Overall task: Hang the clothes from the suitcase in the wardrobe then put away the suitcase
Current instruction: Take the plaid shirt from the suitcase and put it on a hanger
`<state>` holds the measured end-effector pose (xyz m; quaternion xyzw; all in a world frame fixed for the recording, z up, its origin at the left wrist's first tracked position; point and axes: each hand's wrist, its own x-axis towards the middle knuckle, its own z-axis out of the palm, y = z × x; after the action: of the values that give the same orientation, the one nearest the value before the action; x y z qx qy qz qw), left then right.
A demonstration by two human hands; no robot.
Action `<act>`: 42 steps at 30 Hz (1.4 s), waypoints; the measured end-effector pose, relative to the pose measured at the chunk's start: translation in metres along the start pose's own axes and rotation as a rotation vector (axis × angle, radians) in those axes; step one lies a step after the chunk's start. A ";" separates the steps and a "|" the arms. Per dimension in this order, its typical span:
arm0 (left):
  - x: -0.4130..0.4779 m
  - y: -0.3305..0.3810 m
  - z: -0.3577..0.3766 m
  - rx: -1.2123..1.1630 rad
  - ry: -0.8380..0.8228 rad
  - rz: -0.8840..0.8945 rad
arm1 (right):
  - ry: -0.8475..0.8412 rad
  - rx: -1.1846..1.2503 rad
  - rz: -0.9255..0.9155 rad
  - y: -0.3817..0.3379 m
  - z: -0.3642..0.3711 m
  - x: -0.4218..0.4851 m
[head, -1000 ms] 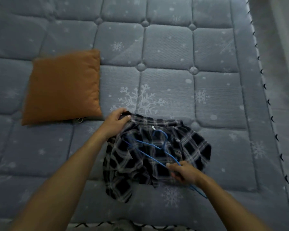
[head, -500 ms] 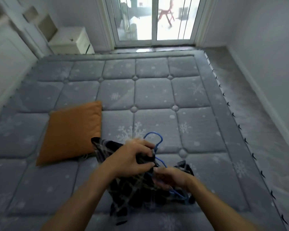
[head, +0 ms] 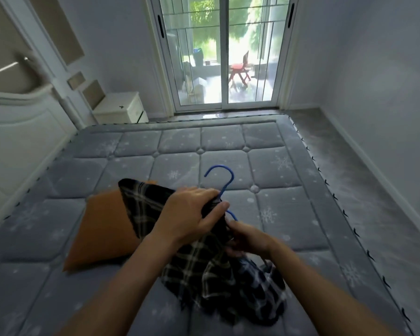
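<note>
I'm gripping the plaid shirt point(head: 204, 270) with my left hand point(head: 192, 214). My fingers are wrapping over the bunched cloth right at the neck of the blue hanger point(head: 224, 180), and its hook is poking up above my knuckles. My right hand point(head: 247, 241) is working just below, fingers curling into the dark fabric beside a short bit of the hanger's arm. Whether it's also catching the wire, I can't tell. The shirt is hanging over the grey mattress point(head: 264, 166), with one corner sticking out left over the orange pillow point(head: 102, 229) and the rest drooping between my forearms. I'm facing a white nightstand point(head: 121, 110) and the glass sliding door point(head: 223, 57).
</note>
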<state>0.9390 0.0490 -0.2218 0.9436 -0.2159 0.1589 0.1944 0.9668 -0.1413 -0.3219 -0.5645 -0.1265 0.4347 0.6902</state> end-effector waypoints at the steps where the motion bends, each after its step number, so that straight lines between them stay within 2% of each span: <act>1: 0.004 0.001 -0.003 0.097 0.019 -0.001 | 0.026 -0.037 -0.007 -0.004 0.001 0.000; 3: 0.007 0.002 -0.009 0.187 0.051 -0.041 | 0.048 -0.104 -0.009 -0.015 0.004 -0.004; 5: 0.010 0.005 -0.016 0.158 0.075 -0.072 | -0.012 -0.158 -0.011 -0.027 0.008 -0.012; 9: 0.009 0.003 -0.036 -0.168 -0.051 -0.065 | -0.169 -0.184 0.154 -0.043 -0.003 -0.028; 11: 0.006 0.003 -0.049 -0.325 -0.084 -0.104 | -0.100 -0.153 0.151 -0.045 -0.005 -0.030; 12: 0.005 0.003 -0.055 -0.393 -0.081 -0.126 | -0.012 -0.208 0.087 -0.043 -0.005 -0.027; 14: 0.003 0.004 -0.065 -0.482 -0.044 -0.159 | 0.166 -0.477 -0.143 -0.037 -0.002 -0.021; 16: 0.001 0.007 -0.075 -0.518 0.000 -0.164 | 0.164 -0.647 -0.329 -0.029 0.008 -0.015; 19: -0.001 0.011 -0.086 -0.549 0.056 -0.147 | 0.157 -0.636 -0.419 -0.022 0.025 -0.013; 21: -0.003 0.015 -0.092 -0.579 0.084 -0.143 | 0.215 -0.686 -0.477 -0.017 0.030 -0.009; 26: -0.009 0.012 -0.106 -0.620 0.168 -0.188 | 0.241 -0.628 -0.541 -0.026 0.041 -0.013; 28: -0.011 0.008 -0.110 -0.663 0.214 -0.195 | 0.209 -0.526 -0.491 -0.033 0.041 -0.021; 34: -0.014 0.006 -0.110 -0.739 0.277 -0.268 | 0.071 -0.815 -0.306 -0.030 0.036 -0.021; 37: -0.016 0.006 -0.109 -0.774 0.287 -0.297 | 0.144 -0.934 -0.358 -0.018 0.040 -0.020; 40: -0.019 0.005 -0.110 -0.754 0.283 -0.311 | 0.250 -0.822 -0.436 -0.008 0.043 -0.018; 42: -0.022 0.002 -0.112 -0.705 0.290 -0.319 | 0.413 -0.708 -0.487 -0.002 0.040 -0.016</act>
<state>0.8952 0.1036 -0.1319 0.8087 -0.0783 0.1745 0.5563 0.9321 -0.1263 -0.3017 -0.7935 -0.2557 0.0690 0.5480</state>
